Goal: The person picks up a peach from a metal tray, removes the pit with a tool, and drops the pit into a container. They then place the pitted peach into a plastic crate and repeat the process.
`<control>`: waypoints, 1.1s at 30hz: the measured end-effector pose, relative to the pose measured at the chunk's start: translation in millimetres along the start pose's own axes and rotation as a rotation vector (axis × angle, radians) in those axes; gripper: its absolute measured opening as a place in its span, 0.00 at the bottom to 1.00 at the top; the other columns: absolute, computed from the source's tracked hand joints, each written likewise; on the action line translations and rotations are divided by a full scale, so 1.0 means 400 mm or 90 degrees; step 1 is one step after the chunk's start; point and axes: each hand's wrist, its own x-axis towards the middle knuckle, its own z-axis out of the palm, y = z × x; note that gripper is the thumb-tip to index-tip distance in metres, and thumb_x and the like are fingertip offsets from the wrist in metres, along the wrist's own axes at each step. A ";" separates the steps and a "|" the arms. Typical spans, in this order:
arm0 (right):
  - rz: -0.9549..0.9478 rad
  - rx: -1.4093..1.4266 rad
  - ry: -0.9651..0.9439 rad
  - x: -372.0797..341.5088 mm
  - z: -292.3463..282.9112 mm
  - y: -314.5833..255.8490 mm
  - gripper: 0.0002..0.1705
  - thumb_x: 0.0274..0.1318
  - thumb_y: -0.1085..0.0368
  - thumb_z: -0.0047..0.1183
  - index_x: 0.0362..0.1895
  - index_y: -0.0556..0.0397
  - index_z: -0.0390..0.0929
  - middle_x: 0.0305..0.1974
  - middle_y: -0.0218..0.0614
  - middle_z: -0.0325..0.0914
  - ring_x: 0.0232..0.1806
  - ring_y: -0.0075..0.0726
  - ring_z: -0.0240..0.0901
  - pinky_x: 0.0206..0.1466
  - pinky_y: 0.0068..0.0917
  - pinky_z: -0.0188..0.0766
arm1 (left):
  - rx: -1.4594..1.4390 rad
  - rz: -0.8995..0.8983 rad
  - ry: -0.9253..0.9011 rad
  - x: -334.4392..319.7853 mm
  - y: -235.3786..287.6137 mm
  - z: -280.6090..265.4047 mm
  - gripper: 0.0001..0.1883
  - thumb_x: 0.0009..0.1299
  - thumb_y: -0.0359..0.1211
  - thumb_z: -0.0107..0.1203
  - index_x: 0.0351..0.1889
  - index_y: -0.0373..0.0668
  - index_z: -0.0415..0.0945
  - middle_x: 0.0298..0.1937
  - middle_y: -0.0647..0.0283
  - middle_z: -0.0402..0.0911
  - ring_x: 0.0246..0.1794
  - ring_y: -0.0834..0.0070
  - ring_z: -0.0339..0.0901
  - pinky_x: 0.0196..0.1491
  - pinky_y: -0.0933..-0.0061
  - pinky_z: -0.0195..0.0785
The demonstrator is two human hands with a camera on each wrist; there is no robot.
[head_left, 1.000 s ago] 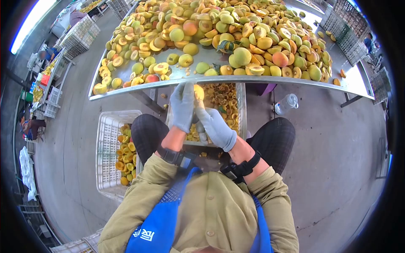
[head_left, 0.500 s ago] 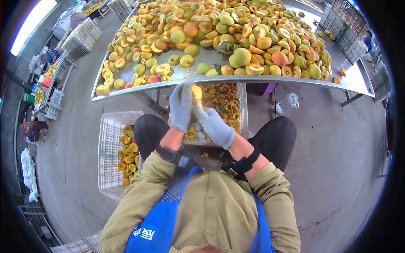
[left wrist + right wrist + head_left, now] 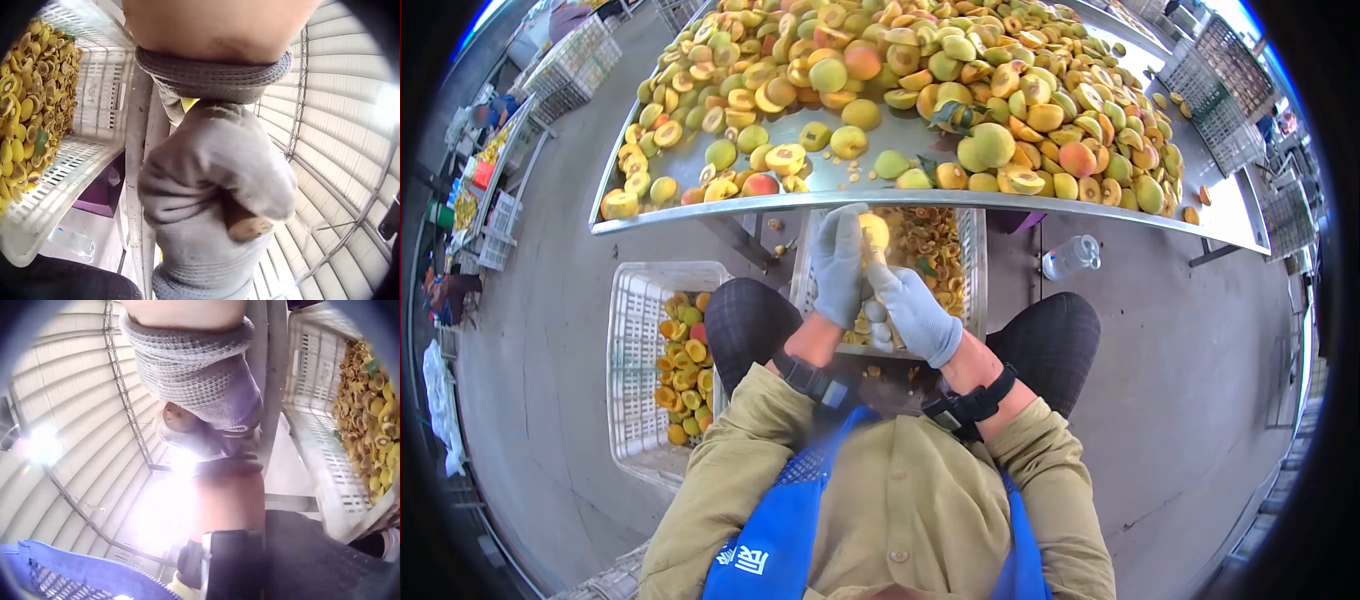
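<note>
The left hand [image 3: 837, 268] grips a yellow peach [image 3: 874, 233].

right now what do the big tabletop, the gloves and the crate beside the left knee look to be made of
The tabletop: smooth sheet metal, perhaps stainless steel, judging by its grey sheen and bright glare. The gloves: matte knitted fabric, as the ribbed cuffs show; the fibre can't be told. The crate: likely moulded plastic, white with regular slots.
</note>
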 end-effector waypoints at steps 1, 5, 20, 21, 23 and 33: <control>-0.009 -0.050 -0.007 0.007 0.001 -0.006 0.21 0.64 0.48 0.39 0.29 0.53 0.65 0.17 0.28 0.63 0.10 0.23 0.59 0.10 0.23 0.58 | 0.009 0.030 -0.010 0.011 -0.004 -0.004 0.14 0.72 0.40 0.47 0.44 0.40 0.73 0.40 0.68 0.75 0.36 0.84 0.70 0.38 0.82 0.67; -0.008 -0.182 -0.004 0.004 0.003 -0.008 0.20 0.64 0.52 0.39 0.29 0.56 0.64 0.16 0.29 0.63 0.09 0.23 0.59 0.09 0.22 0.56 | 0.088 0.058 -0.031 0.015 -0.010 -0.029 0.15 0.71 0.41 0.48 0.42 0.39 0.75 0.38 0.66 0.77 0.38 0.81 0.73 0.42 0.79 0.68; 0.181 0.062 -0.109 -0.081 -0.023 -0.039 0.26 0.63 0.42 0.37 0.31 0.53 0.68 0.12 0.21 0.54 0.08 0.18 0.50 0.10 0.18 0.50 | 0.169 -0.096 -0.349 0.024 0.083 -0.023 0.17 0.69 0.43 0.51 0.39 0.36 0.76 0.36 0.63 0.79 0.37 0.80 0.74 0.42 0.78 0.67; 0.204 0.152 -0.161 -0.075 -0.028 -0.029 0.25 0.63 0.42 0.37 0.32 0.52 0.68 0.12 0.20 0.54 0.08 0.18 0.50 0.10 0.18 0.50 | 0.115 -0.111 -0.344 0.022 0.089 -0.018 0.16 0.68 0.41 0.51 0.39 0.36 0.76 0.35 0.63 0.79 0.36 0.80 0.74 0.41 0.80 0.66; 0.252 0.331 -0.266 -0.050 -0.050 0.007 0.25 0.64 0.42 0.37 0.33 0.51 0.69 0.13 0.19 0.55 0.07 0.17 0.49 0.09 0.17 0.48 | 0.010 -0.141 -0.331 0.017 0.101 -0.010 0.14 0.67 0.38 0.52 0.39 0.35 0.77 0.34 0.64 0.79 0.36 0.81 0.73 0.40 0.82 0.65; 0.145 0.521 -0.454 -0.007 -0.044 0.067 0.24 0.66 0.45 0.34 0.39 0.53 0.69 0.13 0.19 0.55 0.06 0.15 0.47 0.07 0.15 0.47 | -0.074 -0.109 -0.269 0.020 0.071 0.011 0.24 0.68 0.52 0.46 0.41 0.37 0.72 0.37 0.59 0.76 0.34 0.72 0.76 0.34 0.74 0.72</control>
